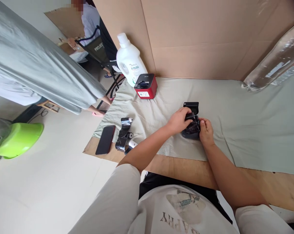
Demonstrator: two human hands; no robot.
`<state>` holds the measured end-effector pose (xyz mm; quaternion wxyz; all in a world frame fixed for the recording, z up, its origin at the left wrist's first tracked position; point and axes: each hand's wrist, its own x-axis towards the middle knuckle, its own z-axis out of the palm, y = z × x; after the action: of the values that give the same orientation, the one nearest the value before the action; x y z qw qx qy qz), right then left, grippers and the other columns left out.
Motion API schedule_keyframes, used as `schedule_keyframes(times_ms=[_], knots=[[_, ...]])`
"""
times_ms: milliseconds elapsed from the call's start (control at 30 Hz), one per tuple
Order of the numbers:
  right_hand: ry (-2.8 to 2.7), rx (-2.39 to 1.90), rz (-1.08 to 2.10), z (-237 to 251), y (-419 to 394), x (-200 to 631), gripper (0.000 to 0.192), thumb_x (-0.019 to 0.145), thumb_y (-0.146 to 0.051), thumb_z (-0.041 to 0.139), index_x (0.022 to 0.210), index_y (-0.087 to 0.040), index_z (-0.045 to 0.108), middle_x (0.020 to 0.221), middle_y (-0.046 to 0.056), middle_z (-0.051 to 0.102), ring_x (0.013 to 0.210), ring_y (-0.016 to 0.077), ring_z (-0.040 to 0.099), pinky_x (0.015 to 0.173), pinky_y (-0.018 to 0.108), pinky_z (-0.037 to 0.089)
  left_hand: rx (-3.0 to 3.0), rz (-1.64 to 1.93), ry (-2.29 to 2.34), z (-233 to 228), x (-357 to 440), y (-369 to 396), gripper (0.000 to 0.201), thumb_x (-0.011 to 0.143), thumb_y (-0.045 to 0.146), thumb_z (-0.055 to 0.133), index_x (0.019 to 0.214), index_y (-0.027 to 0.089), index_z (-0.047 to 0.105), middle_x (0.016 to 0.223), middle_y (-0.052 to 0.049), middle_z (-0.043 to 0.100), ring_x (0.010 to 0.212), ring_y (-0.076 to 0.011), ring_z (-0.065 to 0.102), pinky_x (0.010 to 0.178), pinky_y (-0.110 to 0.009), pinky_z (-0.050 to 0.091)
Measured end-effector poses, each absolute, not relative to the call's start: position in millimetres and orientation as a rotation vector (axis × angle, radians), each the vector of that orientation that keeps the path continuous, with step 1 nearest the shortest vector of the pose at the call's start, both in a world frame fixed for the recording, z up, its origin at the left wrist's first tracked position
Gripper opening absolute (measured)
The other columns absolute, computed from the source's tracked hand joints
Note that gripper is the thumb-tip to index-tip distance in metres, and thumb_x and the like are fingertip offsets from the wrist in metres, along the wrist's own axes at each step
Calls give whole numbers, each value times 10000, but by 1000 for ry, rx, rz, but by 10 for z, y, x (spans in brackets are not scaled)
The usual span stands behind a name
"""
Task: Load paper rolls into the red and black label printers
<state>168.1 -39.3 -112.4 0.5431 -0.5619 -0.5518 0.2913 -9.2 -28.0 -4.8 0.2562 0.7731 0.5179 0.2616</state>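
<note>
Head view, black device: a small black device [191, 135] is seated on the cloth [254, 126] near the tabletop's [172, 162] front edge; its flap [191, 107] is raised at the far side.
Left hand: fingers of the left hand [182, 121] are closed around a dark roll [190, 116], held over the device; dark glossy film [192, 128] is seen just below.
Right hand: the right hand [206, 131] is set against the device's right side, thumb uppermost; whether the device or the film is gripped cannot be told.
Left of the hands: two white-cored ends are shown on black film rolls [123, 134]; a white-ended item [132, 143] is partly hidden by the left forearm. A phone [105, 139] is laid flat beside them.
Far left corner: a red-and-black box [146, 86] is placed in front of a white bottle [131, 61], which is partly covered by it.
Backing: a cardboard panel [198, 39] is stood behind the cloth.
</note>
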Motion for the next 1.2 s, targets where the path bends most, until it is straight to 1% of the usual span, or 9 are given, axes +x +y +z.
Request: schedule_keyframes(times_ms=[100,200,333,500,600,767,900,1033,1200], knots=[[-1300,-1334,713,-1117,-404,1675,476,929,-610,436,1042,-200,650,1083,103,670,1058,238,607,1007,469,445,1966,577,1289,112,-690,-412,263,796,218,625,1055,184,601,1078,-43,674,974,-182,630,888,-298,482],[-1285,-1333,700,-1114,-409,1661,471,923,-616,448,1037,-202,641,1093,102,673,1064,238,611,1011,472,446,1944,130,1317,245,-1399,-546,283,742,279,663,1012,195,651,1015,-19,697,942,-196,645,870,-296,484],[-1279,-1355,693,-1110,-407,1650,450,914,-602,477,1034,-198,636,1099,97,667,1071,240,609,1016,476,441,1971,-253,1628,186,-2030,-726,309,743,225,603,1044,202,672,1101,-56,697,1011,-243,640,874,-322,482],[-1281,-1369,684,-1092,-408,1649,442,903,-597,489,1021,-197,634,1087,96,669,1058,241,613,997,475,453,2165,-306,1834,22,-2181,-955,420,776,177,564,1191,194,631,1286,-117,609,1246,-329,513,1035,-464,399],[-1276,-1365,689,-1087,-408,1646,449,898,-600,491,1021,-193,635,1090,101,673,1059,240,613,995,469,455,2247,-233,1764,83,-2133,-1147,367,796,151,532,1139,209,651,1208,-96,617,1201,-286,509,1034,-439,387],[-1269,-1358,720,-1110,-398,1651,463,898,-611,482,1035,-195,634,1086,98,667,1063,238,607,1013,468,445,2257,-620,1635,76,-2012,-1447,314,697,97,626,972,214,720,1085,-127,624,1071,-312,525,891,-435,415],[-1269,-1349,751,-1130,-388,1657,469,890,-615,500,1046,-194,633,1076,100,659,1030,233,611,995,465,457,2214,-362,1496,95,-1792,-1438,161,750,184,642,890,220,714,1070,-116,666,1089,-310,551,922,-427,419],[-1265,-1352,747,-1119,-388,1655,441,885,-600,521,1031,-200,638,1061,97,665,974,222,614,946,443,485,1974,-33,1096,333,-1331,-1191,269,862,325,583,1115,273,659,1075,-33,679,981,-205,616,866,-311,466],[-1263,-1367,745,-1097,-390,1654,391,882,-552,522,1001,-205,657,1038,94,677,949,222,621,889,423,511,2086,513,1094,302,-520,-626,362,910,281,541,1264,229,598,1184,-93,624,1019,-203,609,918,-321,479]])
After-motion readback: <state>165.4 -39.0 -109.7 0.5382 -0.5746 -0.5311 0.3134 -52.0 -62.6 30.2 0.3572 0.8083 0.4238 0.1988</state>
